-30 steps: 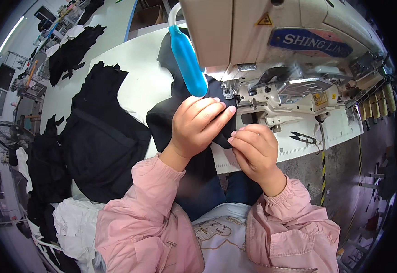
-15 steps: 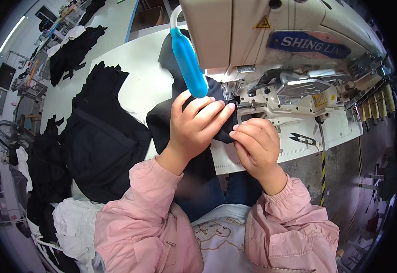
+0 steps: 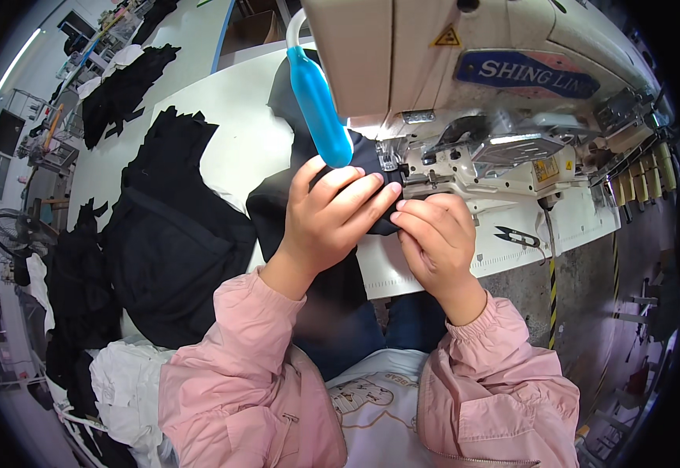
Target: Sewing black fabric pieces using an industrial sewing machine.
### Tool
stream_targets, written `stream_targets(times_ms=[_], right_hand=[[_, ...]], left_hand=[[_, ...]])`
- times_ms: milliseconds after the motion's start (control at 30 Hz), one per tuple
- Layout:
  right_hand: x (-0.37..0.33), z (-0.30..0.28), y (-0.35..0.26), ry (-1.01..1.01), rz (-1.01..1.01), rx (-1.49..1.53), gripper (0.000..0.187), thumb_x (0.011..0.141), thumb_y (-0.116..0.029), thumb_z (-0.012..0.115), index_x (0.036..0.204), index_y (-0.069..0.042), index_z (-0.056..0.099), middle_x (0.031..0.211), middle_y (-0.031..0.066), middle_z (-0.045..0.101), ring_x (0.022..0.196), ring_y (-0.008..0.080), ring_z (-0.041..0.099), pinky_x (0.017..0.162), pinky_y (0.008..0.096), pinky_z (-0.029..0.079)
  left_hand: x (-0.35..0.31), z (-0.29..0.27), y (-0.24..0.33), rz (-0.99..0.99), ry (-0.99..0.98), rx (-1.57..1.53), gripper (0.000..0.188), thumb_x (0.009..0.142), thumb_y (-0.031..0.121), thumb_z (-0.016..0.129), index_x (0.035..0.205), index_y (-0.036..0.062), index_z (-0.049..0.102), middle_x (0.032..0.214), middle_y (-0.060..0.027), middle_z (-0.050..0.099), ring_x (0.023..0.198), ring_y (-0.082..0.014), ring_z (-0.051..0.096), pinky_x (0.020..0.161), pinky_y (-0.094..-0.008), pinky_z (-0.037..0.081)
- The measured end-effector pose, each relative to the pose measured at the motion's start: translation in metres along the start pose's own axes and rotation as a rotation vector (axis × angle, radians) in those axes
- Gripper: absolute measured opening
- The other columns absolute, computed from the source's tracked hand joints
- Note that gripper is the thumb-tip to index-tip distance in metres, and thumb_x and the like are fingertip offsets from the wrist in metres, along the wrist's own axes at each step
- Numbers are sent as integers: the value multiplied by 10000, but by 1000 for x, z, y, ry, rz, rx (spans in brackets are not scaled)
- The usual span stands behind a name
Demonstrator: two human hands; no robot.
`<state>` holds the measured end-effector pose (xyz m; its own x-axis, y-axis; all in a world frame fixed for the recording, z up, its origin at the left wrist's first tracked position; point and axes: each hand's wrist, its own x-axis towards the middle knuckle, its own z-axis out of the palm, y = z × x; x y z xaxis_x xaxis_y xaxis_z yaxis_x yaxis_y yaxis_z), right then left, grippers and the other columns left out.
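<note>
Black fabric (image 3: 383, 222) lies under the presser foot (image 3: 390, 154) of a pale sewing machine (image 3: 433, 86), its near edge folded. My left hand (image 3: 333, 204) grips this cloth just left of the foot, fingers bent and close together, with its thumb mostly hidden. Close beside it, my right hand (image 3: 438, 238) pinches the right edge of the same fabric between thumb and fingertips. A blue-covered lamp (image 3: 322, 109) on a white bent neck hangs right above my left knuckles. The needle cannot be made out.
A large pile of black cloth pieces (image 3: 180, 234) covers the table to the left, with white cloth (image 3: 133, 390) below it. Black thread snips (image 3: 516, 236) lie on the white tabletop (image 3: 582, 230) at the right. A fan (image 3: 21, 234) stands far left.
My right hand has moved slightly up and left, bringing the fabric's corner up toward the presser foot. My left hand keeps its grip, nearly in place. The whole view has shifted a little.
</note>
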<state>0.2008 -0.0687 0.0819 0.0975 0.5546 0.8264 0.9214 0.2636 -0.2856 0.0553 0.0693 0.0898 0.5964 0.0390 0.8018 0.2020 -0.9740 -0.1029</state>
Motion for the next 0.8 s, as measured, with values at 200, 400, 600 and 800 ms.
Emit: stream_targets(times_ms=[200,400,600,800], right_hand=[[1,6,5,42,-7,-21,309,677,0,790,977,-71,761,1046,27,737,838,247,629,707,362,533],[6,9,7,75,-9,-46,340,670,21,800,992,-86,777,1047,13,747,812,232,617,691,347,525],[10,14,9,109,-32,-70,348,662,20,805,988,-96,773,1054,8,741,803,228,612,690,343,517],[9,13,12,14,40,-111,309,709,-2,776,976,-156,756,1154,15,700,993,280,603,854,409,490]], left_hand=[[-3,1,0,-6,48,-20,207,845,190,752,1039,208,821,1076,69,713,1029,-133,637,1077,-454,458],[-1,-2,-2,-33,17,-32,166,842,178,759,1001,184,804,1051,60,742,1005,-140,656,1092,-472,468],[4,-6,1,-84,-21,-23,159,837,156,760,991,160,799,1071,51,753,996,-153,659,1084,-470,477],[-3,-18,17,-244,-70,-65,241,809,97,752,1045,146,744,1052,-8,628,932,-232,629,877,-415,488]])
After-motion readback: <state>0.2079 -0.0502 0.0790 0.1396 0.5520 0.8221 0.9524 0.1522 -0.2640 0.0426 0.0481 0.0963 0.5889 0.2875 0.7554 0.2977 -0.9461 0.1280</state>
